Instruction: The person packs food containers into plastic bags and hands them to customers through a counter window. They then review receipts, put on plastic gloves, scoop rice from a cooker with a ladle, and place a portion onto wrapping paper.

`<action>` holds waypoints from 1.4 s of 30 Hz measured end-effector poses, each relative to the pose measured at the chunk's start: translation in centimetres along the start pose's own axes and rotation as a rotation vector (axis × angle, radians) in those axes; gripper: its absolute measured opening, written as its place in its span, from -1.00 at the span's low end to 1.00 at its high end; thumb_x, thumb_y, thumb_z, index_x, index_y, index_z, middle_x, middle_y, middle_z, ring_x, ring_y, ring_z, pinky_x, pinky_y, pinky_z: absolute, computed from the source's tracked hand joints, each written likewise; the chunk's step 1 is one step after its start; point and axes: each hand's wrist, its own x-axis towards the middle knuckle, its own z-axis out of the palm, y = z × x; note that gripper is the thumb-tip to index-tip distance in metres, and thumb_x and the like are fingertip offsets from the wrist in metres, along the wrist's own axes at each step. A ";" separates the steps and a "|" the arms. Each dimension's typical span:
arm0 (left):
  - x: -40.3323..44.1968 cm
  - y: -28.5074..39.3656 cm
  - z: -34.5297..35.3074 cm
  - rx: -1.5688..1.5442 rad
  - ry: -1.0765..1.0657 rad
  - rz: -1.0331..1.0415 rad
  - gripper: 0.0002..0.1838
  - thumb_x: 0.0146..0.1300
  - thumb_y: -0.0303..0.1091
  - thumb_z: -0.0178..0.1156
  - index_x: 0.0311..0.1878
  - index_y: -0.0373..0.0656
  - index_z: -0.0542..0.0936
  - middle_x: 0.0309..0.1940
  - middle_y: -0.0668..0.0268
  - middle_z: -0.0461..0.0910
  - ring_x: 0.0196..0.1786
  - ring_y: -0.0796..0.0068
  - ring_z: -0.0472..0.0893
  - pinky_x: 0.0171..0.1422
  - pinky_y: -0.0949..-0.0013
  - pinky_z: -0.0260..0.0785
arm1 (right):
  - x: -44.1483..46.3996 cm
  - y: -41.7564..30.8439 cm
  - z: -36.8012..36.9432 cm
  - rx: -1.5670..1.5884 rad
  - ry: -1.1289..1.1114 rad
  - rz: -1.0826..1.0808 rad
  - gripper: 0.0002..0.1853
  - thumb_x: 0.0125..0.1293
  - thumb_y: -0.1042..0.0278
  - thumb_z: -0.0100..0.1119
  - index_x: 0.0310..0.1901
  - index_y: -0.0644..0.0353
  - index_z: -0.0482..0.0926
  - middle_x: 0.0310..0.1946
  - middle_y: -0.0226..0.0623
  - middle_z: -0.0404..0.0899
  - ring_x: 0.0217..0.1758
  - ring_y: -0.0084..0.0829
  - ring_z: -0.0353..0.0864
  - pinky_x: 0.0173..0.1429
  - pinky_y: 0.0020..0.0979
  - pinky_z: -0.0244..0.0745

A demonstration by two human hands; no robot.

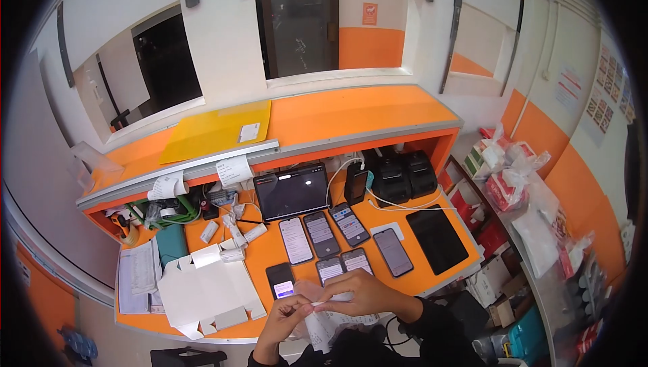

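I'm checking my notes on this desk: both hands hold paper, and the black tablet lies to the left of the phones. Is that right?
Not quite: the head view shows the black tablet to the right of the phones, not the left. The left hand and right hand do hold paper.

We look through one head-worn camera, facing forward and down across the counter point(262, 251); its wide, dark-rimmed view catches the left hand point(285, 320) and right hand point(364, 293) close by near the bottom, with the middle window point(300, 33) farther off at the top.
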 end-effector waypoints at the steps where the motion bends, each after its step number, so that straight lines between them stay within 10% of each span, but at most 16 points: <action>1: 0.0 0.0 -0.1 -0.023 0.000 0.014 -0.86 0.25 -0.40 0.16 -0.32 -0.29 0.58 -0.45 0.43 0.54 -0.42 0.79 0.40 -0.33 0.65 0.21 | 0.1 0.0 0.2 0.028 0.002 0.003 -0.86 0.11 0.33 0.31 -0.39 0.23 0.66 -0.49 -0.30 0.63 -0.47 -0.44 0.59 -0.38 -0.51 0.40; 8: -0.3 0.2 -1.3 -0.096 -0.080 -0.042 -0.87 0.26 -0.43 0.13 -0.33 -0.30 0.58 -0.45 0.41 0.54 -0.40 0.77 0.44 -0.32 0.64 0.24 | 0.6 0.7 0.6 0.321 -0.119 0.058 -0.79 0.17 0.28 0.26 -0.39 0.28 0.62 -0.47 -0.29 0.61 -0.42 -0.43 0.58 -0.22 -0.49 0.43; 17: 0.0 1.3 -1.5 0.301 -0.148 -0.231 -0.79 0.26 -0.33 0.17 -0.24 -0.31 0.63 -0.51 0.41 0.59 -0.47 0.78 0.46 -0.39 0.65 0.27 | 0.8 0.5 -0.9 -0.186 -0.458 0.323 -0.59 -0.01 -0.05 0.37 -0.37 0.19 0.65 -0.51 -0.25 0.63 -0.47 -0.33 0.63 -0.37 -0.46 0.42; 23: 0.4 1.0 -1.1 0.174 0.062 -0.154 -0.76 0.27 -0.30 0.16 -0.22 -0.32 0.64 -0.49 0.36 0.62 -0.43 0.73 0.52 -0.39 0.61 0.34 | 0.1 0.3 -1.4 -0.224 -0.063 0.140 -0.56 0.03 -0.09 0.31 -0.38 0.20 0.63 -0.51 -0.19 0.62 -0.48 -0.22 0.62 -0.40 -0.39 0.43; 29: 1.0 0.7 -1.6 0.226 0.208 -0.162 -0.75 0.26 -0.27 0.18 -0.31 -0.32 0.65 -0.54 0.39 0.61 -0.46 0.73 0.51 -0.39 0.60 0.34 | 0.6 0.9 -1.9 -0.227 -0.214 0.237 -0.68 0.04 0.12 0.36 -0.30 0.21 0.61 -0.46 -0.20 0.62 -0.44 -0.27 0.62 -0.37 -0.47 0.44; 34: 4.3 1.0 -8.3 0.742 0.621 0.268 -0.78 0.25 -0.33 0.14 -0.19 -0.29 0.61 -0.65 0.28 0.55 -0.56 0.70 0.47 -0.53 0.51 0.26 | 3.0 0.4 -6.6 0.039 0.253 0.203 -0.81 0.10 0.33 0.29 -0.32 0.25 0.57 -0.47 -0.30 0.59 -0.42 -0.53 0.58 -0.34 -0.49 0.42; 37: 11.0 7.2 -10.0 1.130 0.620 0.316 -0.65 0.28 -0.27 0.03 0.14 -0.01 0.39 -0.72 0.10 0.43 -0.70 0.20 0.45 -0.59 0.27 0.19 | 10.9 5.9 -5.8 0.142 0.680 -0.087 -0.87 0.14 0.45 0.15 -0.27 0.27 0.51 -0.51 -0.40 0.52 -0.41 -0.54 0.50 -0.26 -0.53 0.39; 42: 21.0 8.0 -14.8 1.559 0.744 0.384 -0.67 0.29 -0.28 -0.05 0.13 0.08 0.37 -0.67 0.06 0.52 -0.59 0.05 0.56 -0.52 0.06 0.36 | 22.0 13.8 -2.0 0.519 0.780 -0.086 -0.50 0.05 0.69 -0.03 0.07 0.20 0.18 -0.30 -0.14 0.54 -0.24 -0.47 0.54 -0.17 -0.53 0.43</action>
